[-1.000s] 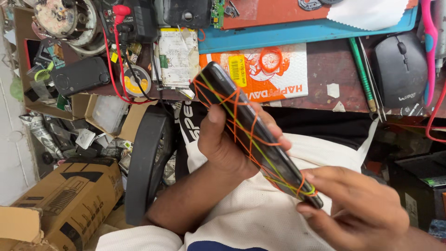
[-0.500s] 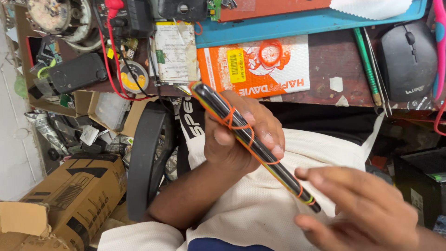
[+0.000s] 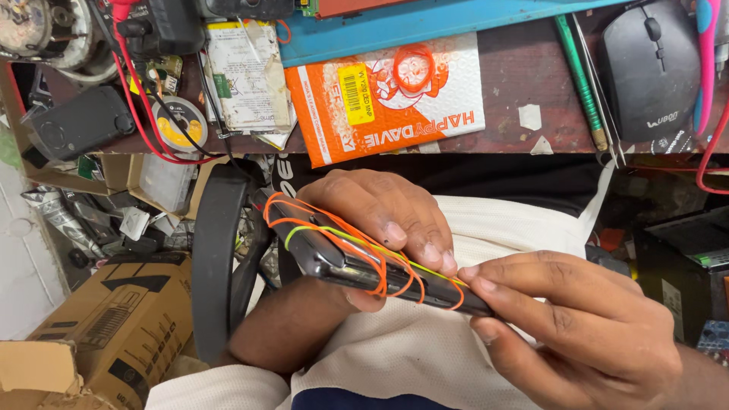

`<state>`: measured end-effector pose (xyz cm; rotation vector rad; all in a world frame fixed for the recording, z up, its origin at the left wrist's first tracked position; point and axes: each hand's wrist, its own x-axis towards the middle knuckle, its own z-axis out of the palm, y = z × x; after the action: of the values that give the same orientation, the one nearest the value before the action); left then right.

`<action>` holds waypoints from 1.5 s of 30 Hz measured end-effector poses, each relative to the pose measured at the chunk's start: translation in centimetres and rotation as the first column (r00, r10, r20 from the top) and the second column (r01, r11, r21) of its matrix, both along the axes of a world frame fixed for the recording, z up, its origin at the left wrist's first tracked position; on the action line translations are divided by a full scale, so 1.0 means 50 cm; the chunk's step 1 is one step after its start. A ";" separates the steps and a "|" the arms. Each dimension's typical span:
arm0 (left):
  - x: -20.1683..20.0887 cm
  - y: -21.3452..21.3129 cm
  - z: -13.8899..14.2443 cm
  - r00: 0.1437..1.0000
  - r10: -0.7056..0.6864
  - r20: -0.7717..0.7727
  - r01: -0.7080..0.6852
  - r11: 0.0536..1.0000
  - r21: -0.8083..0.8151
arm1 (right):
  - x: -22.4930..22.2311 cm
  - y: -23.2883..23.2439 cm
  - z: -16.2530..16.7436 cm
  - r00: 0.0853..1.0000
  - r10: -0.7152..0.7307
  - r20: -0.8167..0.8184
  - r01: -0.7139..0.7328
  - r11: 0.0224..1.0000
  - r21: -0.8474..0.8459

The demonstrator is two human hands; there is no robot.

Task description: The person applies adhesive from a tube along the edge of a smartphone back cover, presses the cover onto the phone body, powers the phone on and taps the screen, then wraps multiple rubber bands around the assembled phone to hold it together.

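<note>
In the head view, a dark phone (image 3: 357, 262) is held edge-on above the lap, wrapped in orange rubber bands (image 3: 380, 269) and one yellow-green band (image 3: 319, 230). It is gripped by the left hand (image 3: 380, 216), whose fingers (image 3: 395, 228) are laid close together over its upper face, their tips pointing down toward the lap, while the thumb is pressed against the underside just below the crossing bands. The phone's far end is pinched by the right hand (image 3: 577, 334): its fingers (image 3: 516, 277) are stretched out side by side, the fingertips meeting the phone's tip just beside the left fingertips, and the thumb is set beneath. The bands are seen crossing between the left fingers and the thumb, looped around the phone's body.

Beyond the left knuckles, a cluttered wooden bench (image 3: 524, 83) is seen. An orange and white padded mailer (image 3: 380, 95) lies directly past the left fingers, with a loose orange band (image 3: 414, 68) on it. Farther past the right fingers, a green-handled tool (image 3: 579, 76) and a black computer mouse (image 3: 649, 68) are placed. To the outer side of the left hand, a roll of tape (image 3: 178, 121), red wires (image 3: 133, 76) and a cardboard box (image 3: 106, 334) are found. A white garment (image 3: 425, 357) lies beneath both hands.
</note>
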<state>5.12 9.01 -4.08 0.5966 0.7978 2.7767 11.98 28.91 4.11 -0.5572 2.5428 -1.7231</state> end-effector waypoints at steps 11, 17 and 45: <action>0.008 -0.005 0.005 0.998 0.029 0.060 -0.023 0.996 -0.090 | 0.011 0.016 -0.032 0.945 0.023 0.328 0.077 0.954 -0.290; 0.019 -0.008 0.009 0.996 0.073 0.059 -0.062 0.982 -0.178 | 0.032 0.041 -0.068 0.926 0.046 0.374 0.062 0.960 -0.272; 0.040 0.033 0.026 0.778 0.013 0.628 0.125 0.977 -0.174 | 0.056 0.020 -0.197 0.807 -0.078 0.586 0.437 0.745 -0.503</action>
<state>7.14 10.64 -2.79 -0.3416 0.8584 2.5177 14.79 29.89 -5.77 0.3173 1.6898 -2.3982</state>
